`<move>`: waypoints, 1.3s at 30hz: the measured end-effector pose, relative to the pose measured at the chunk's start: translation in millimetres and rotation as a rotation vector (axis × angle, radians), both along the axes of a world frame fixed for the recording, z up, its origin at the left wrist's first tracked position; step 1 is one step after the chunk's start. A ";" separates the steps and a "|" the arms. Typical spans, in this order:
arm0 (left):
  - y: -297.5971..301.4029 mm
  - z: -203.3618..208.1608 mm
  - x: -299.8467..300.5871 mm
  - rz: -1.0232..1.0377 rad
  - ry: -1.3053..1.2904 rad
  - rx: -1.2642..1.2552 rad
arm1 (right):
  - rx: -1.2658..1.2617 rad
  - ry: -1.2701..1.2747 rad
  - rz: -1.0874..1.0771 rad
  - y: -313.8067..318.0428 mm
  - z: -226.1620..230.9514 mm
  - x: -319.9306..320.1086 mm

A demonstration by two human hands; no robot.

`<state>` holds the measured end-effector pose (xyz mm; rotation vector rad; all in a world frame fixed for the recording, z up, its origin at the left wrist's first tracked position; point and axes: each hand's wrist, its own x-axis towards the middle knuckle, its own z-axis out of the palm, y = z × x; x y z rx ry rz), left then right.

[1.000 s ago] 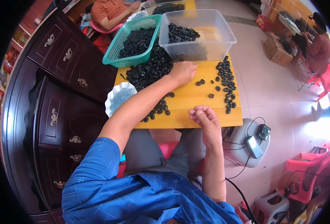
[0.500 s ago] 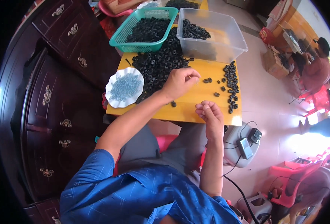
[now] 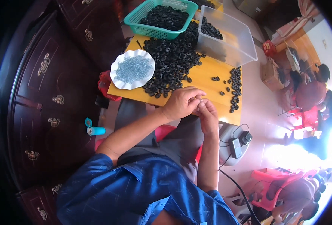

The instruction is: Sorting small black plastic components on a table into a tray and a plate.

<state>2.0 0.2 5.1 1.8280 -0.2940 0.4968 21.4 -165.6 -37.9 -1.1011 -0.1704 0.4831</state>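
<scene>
Over the near edge of the yellow table [image 3: 211, 67], my two hands meet at the fingertips. My left hand [image 3: 181, 103] is closed in a pinch, and a tiny clear piece seems to show at its fingertips. Pressed close beside it, my right hand [image 3: 209, 115] has thumb and fingers together; what it holds is too small to make out. Left of them lies a white scalloped plate [image 3: 114, 72] with many small clear bluish pieces [image 3: 134, 69]. Behind my left hand spreads a heap of small black rings [image 3: 169, 56]. A smaller group of black rings [image 3: 235, 88] lies along the table's right edge.
At the back stand a green basket [image 3: 136, 30] of black parts and a clear plastic bin [image 3: 241, 48] with more. A dark drawer cabinet [image 3: 68, 82] rises at left. On a grey stool [image 3: 230, 153] at right sit cabled devices. Other people sit farther right.
My hands, apart before, have come together at the fingertips; the left moved down toward the near edge. The view has shifted, showing a blue bottle on the floor at left.
</scene>
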 end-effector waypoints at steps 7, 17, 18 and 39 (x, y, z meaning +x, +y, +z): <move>48.9 -16.9 -19.3 -0.183 0.207 -0.053 | -0.367 -0.263 0.212 14.3 10.8 -7.0; 63.7 -27.6 -36.5 -0.122 0.222 -0.122 | -0.392 -0.228 0.189 42.2 15.3 -24.5; 63.4 -26.9 -36.6 -0.125 0.223 -0.122 | -0.374 -0.214 0.153 44.0 14.7 -26.8; 60.8 -27.1 -37.4 -0.189 0.336 -0.126 | -0.418 -0.224 0.027 49.4 10.3 -31.5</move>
